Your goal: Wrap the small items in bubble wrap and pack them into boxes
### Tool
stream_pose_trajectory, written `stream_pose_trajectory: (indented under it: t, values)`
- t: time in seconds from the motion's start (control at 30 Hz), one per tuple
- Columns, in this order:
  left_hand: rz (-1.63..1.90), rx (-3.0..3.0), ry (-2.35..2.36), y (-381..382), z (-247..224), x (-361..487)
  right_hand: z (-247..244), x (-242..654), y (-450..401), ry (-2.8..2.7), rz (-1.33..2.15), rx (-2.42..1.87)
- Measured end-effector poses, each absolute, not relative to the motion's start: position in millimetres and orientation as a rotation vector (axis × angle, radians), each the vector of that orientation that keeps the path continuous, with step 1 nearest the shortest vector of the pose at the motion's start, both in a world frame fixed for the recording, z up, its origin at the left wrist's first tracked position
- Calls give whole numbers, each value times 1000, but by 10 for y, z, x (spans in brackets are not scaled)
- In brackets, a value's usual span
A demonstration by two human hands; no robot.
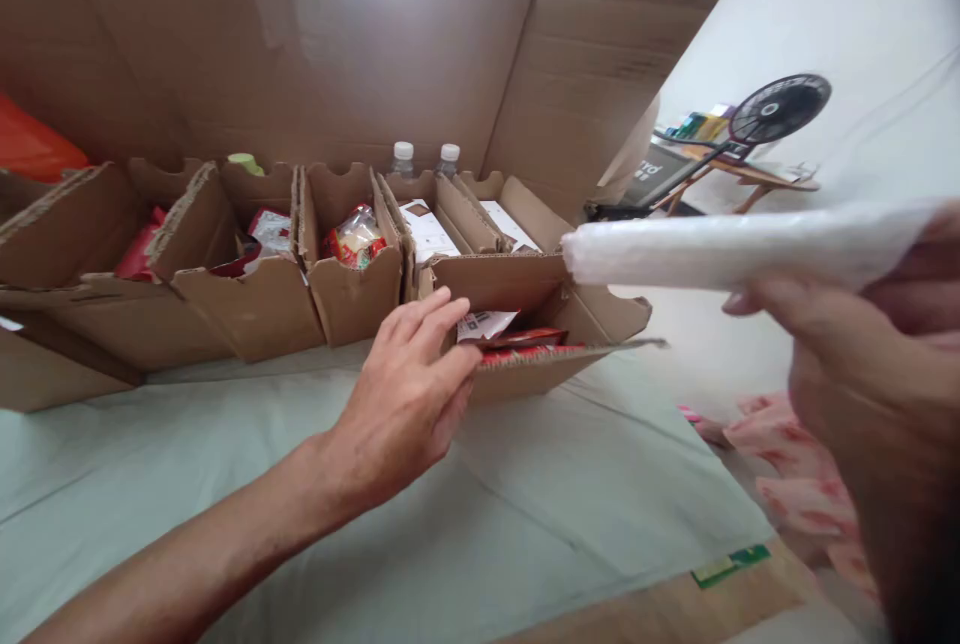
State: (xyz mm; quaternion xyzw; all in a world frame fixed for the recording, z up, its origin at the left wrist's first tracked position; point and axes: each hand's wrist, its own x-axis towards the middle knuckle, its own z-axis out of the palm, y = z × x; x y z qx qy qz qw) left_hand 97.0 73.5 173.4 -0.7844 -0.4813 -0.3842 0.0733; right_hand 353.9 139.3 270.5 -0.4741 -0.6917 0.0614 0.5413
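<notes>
My left hand (412,384) is at the left end of a small cardboard box (517,382), its fingers bent over the box's edge. Red packets (532,336) and a white packet (486,324) lie inside that box. On the right, my right hand (862,334) is wrapped round a long white roll (697,249) that looks like plastic film. The roll points left, its end near the box's back right corner. Motion blurs this hand a little.
Open cardboard bins (247,309) stand in a row behind, holding packets and papers. Two capped bottles (403,159) show behind them, before a tall cardboard panel (420,54). A pale green cloth (300,544) covers the table. A fan (780,109) stands at the back right.
</notes>
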Motion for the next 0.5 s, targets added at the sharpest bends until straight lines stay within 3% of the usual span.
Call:
stream_pose_trajectory:
  t: [0.17, 0.37, 0.5]
  values:
    - [-1199, -2378, -1442, 755, 1586, 1002, 2732, 3598, 1982, -2196, 122, -1086]
    - [-1219, -2414, -1473, 766, 1549, 977, 2418, 3432, 2480, -2731, -344, -1326]
    - [-1210, -2408, -1494, 751, 1509, 989, 2223, 3256, 2688, -3089, -333, -1231]
